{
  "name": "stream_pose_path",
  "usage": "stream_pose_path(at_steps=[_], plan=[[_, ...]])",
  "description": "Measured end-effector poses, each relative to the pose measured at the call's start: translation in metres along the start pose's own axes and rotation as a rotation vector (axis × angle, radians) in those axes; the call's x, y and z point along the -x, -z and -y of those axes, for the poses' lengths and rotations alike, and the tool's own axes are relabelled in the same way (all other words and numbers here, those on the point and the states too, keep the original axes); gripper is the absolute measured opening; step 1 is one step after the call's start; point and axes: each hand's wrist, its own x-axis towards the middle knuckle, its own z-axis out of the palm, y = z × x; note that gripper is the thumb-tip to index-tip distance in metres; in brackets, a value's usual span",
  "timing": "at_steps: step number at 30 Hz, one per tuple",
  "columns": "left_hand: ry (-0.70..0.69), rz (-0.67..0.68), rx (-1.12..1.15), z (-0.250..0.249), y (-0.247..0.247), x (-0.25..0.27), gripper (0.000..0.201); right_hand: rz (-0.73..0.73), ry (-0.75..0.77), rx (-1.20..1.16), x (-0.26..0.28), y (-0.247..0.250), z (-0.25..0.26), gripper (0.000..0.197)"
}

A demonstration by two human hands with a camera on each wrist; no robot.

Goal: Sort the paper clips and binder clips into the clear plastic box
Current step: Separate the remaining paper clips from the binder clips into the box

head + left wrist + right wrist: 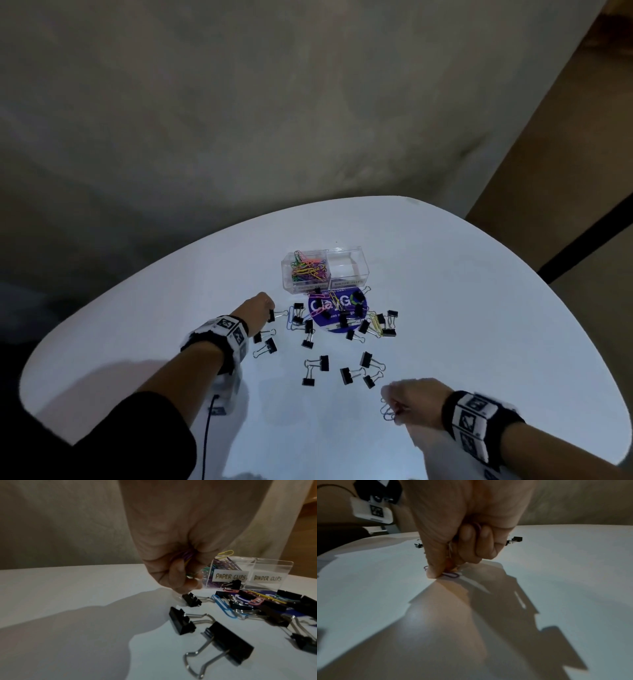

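Observation:
A clear plastic box [346,272] with two compartments stands at the table's middle; its left half, labelled PAPER CLIPS [229,576], holds coloured paper clips [310,269], and the right half, labelled BINDER CLIPS [267,578], looks empty. Several black binder clips [323,363] and a few loose paper clips [291,317] lie in front of it. My left hand [262,306] is curled around a bunch of coloured paper clips [181,557], its fingertips just above a small binder clip [191,599]. My right hand [407,399] pinches purple paper clips [451,574] against the table near the front.
A round blue sticker [337,308] lies on the white table [479,308] under part of the clip pile. The table's curved edge runs close on the left and at the back. A cable [205,442] hangs from my left wrist.

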Motion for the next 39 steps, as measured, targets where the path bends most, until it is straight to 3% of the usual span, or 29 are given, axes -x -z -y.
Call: stream_pose_path(at_steps=[3,6,9,11,14,16,17,19,22,25,28,31,36,39], plan=[[0.011,-0.049,0.025,-0.005,-0.001,-0.002,0.016,-0.037,-0.007,-0.128,-0.005,0.008,-0.003,0.018],[0.041,-0.145,0.03,-0.012,-0.002,-0.005,0.031,-0.144,-0.102,-0.71,-0.015,0.035,-0.005,0.021],[0.103,-0.137,0.015,-0.018,-0.007,-0.008,0.037,-0.345,-0.198,-1.257,-0.034,0.062,-0.011,0.029],[0.102,-0.086,-0.025,-0.022,-0.011,-0.009,0.04,-0.412,-0.236,-1.461,-0.048,0.076,-0.015,0.032],[0.092,-0.062,-0.036,-0.023,-0.019,-0.012,0.034,-0.378,-0.215,-1.679,-0.066,0.085,-0.025,0.027],[0.092,-0.084,-0.019,-0.024,-0.021,-0.012,0.029,-0.374,-0.266,-1.636,-0.074,0.09,-0.031,0.036],[0.094,-0.102,-0.009,-0.024,-0.022,-0.012,0.033,-0.404,-0.301,-1.498,-0.077,0.092,-0.032,0.039],[0.098,-0.119,0.003,-0.025,-0.022,-0.012,0.031,-0.435,-0.356,-1.017,-0.081,0.096,-0.029,0.035],[0.119,-0.097,-0.113,-0.027,-0.023,-0.013,0.028,-0.317,-0.403,-0.348,-0.085,0.097,-0.018,0.012],[0.142,-0.045,-0.244,-0.029,-0.028,-0.015,0.034,-0.285,-0.408,-0.183,-0.089,0.097,-0.01,0.009],[0.161,-0.015,-0.306,-0.034,-0.033,-0.018,0.033,-0.235,-0.386,-0.147,-0.092,0.098,-0.012,0.021],[0.183,0.001,-0.306,-0.038,-0.034,-0.019,0.028,-0.259,-0.337,-0.325,-0.089,0.099,-0.022,0.03],[0.146,-0.061,-0.281,-0.033,-0.028,-0.015,0.04,-0.327,-0.362,-1.157,-0.08,0.104,-0.038,0.039],[0.155,-0.028,-0.306,-0.034,-0.024,-0.017,0.035,-0.281,-0.333,-1.647,-0.08,0.106,-0.037,0.034]])
